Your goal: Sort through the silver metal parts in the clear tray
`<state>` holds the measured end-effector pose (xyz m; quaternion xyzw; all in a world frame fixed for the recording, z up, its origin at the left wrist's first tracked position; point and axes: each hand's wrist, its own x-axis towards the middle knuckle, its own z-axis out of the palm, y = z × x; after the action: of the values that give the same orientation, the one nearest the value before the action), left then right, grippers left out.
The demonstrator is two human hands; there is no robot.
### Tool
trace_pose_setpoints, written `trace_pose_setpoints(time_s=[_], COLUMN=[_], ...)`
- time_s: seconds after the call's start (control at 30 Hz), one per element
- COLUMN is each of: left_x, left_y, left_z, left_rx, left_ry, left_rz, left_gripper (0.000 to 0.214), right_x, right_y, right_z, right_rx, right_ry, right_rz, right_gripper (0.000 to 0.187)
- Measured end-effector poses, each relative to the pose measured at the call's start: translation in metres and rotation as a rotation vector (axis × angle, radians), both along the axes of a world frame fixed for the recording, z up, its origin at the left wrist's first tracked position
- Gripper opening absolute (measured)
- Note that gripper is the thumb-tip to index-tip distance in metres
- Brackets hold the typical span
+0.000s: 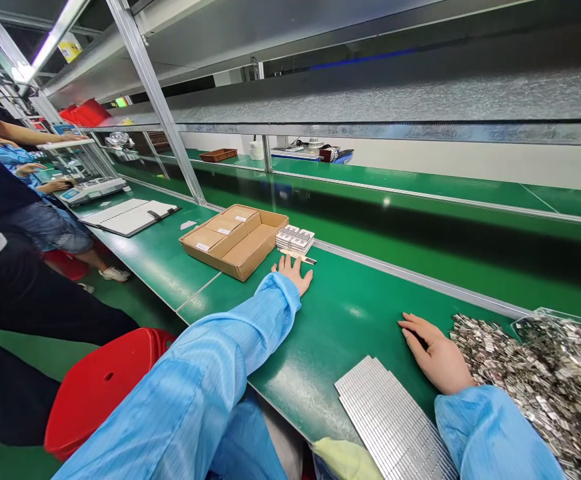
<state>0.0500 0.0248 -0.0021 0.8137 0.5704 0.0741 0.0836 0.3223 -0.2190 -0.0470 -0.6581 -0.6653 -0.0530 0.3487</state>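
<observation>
My left hand (294, 273) reaches across the green bench with its fingers spread. Its fingertips are at a thin flat strip (304, 259), and I cannot tell if they touch it. Just behind the strip sits a stack of small white printed pieces (295, 237), beside an open cardboard box (243, 267). On the bench at right lies my right hand (437, 353), fingers stretched out and holding nothing. It is between a stack of silvery ribbed plates (390, 417) and a big heap of small shiny metal parts (515, 373).
A clear plastic tray (535, 317) lies in the metal heap. Farther left are an open ring binder (130, 217) and a scale (95, 190). A red stool (105, 387) stands by the bench, near people at left (5, 173). A metal post (157, 100) rises behind the box.
</observation>
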Motion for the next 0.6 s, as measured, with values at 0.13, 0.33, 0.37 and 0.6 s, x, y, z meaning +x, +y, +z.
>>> trace_pose_setpoints(time_s=[0.13, 0.33, 0.37, 0.6], left_x=[-0.0005, 0.0001, 0.0005, 0.0066], left_y=[0.0005, 0.0058, 0.0062, -0.0013], left_z=[0.0020, 0.0054, 0.0050, 0.0041], left_rx=[-0.014, -0.059, -0.059, 0.072], left_ry=[-0.033, -0.030, -0.024, 0.001], left_rz=[0.033, 0.048, 0.040, 0.041], left_gripper=[0.075, 0.075, 0.075, 0.071], right_x=[-0.0001, 0.0016, 0.0017, 0.0043], right_y=[0.0000, 0.0001, 0.0004, 0.0001], right_z=[0.0007, -0.0005, -0.0005, -0.0016], right_rx=[-0.016, -0.036, -0.039, -0.008], right_ry=[-0.003, -0.011, -0.012, -0.007], right_rz=[0.001, -0.017, -0.023, -0.005], right_gripper=[0.046, 0.050, 0.050, 0.047])
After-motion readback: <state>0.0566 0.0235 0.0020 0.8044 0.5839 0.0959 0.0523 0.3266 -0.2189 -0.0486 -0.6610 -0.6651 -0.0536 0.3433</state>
